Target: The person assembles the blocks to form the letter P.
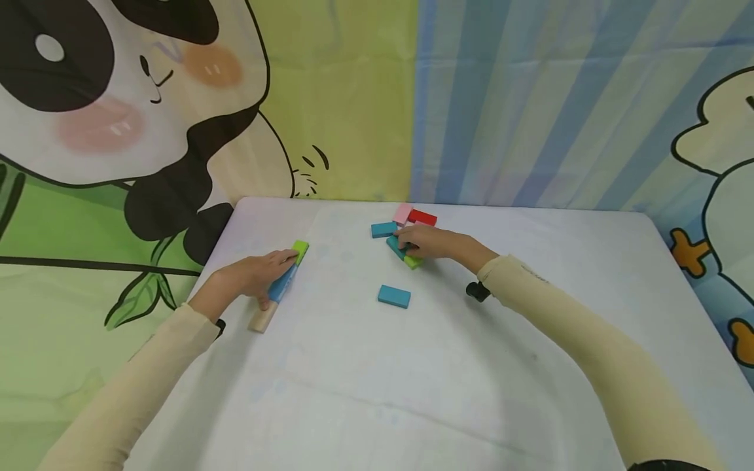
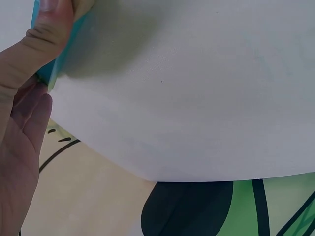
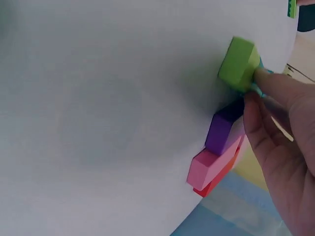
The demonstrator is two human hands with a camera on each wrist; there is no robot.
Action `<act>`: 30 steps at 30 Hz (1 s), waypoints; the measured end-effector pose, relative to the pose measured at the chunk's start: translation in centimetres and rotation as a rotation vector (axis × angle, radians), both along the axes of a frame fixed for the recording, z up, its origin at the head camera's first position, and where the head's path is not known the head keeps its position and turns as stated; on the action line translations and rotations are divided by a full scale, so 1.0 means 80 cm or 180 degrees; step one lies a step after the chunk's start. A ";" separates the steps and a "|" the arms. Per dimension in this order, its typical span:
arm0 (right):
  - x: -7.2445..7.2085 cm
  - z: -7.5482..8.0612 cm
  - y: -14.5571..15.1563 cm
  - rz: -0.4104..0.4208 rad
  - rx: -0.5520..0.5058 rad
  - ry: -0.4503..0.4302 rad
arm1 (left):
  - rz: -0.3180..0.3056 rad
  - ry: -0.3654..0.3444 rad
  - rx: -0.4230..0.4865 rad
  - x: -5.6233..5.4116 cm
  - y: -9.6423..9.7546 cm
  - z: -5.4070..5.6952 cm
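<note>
across the white counter (image 1: 442,386), a blue block (image 1: 283,283) is gripped at ten o'clock by the left hand (image 1: 253,273); at twelve, a teal block (image 1: 394,248) is pinched by the right hand (image 1: 428,241). picking seems underway; a clean lift is likely called for.

Passage lies between block row (image 1: 283,284) and block cluster (image 1: 394,246).
On the desk (image 1: 353,379), one blue block (image 1: 394,296) stands in front of the cluster; the backdrop (image 1: 347,98) closes the far side.
</note>
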State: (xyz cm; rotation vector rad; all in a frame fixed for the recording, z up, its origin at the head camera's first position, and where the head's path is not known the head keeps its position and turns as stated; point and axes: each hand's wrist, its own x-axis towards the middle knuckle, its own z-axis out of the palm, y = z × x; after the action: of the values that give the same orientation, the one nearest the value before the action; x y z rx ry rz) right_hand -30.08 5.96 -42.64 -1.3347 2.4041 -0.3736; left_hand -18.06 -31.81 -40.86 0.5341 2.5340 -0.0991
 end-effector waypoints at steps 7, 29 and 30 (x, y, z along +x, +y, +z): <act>-0.010 -0.007 -0.018 -0.0125 0.0042 -0.0492 | 0.0018 -0.0084 0.0044 -0.001 -0.015 -0.010; -0.002 -0.004 -0.042 -0.0566 0.0293 -0.0262 | 0.0031 -0.0332 0.0329 -0.007 -0.025 -0.009; -0.003 -0.004 -0.043 -0.0566 0.0325 -0.0229 | 0.0021 -0.0336 0.0328 -0.008 -0.025 -0.009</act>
State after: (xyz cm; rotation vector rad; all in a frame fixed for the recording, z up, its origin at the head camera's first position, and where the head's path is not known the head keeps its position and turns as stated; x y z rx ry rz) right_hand -30.33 2.54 -42.99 -1.0501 2.4531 -0.3350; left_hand -18.70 -33.85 -41.59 0.5561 2.4471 0.0611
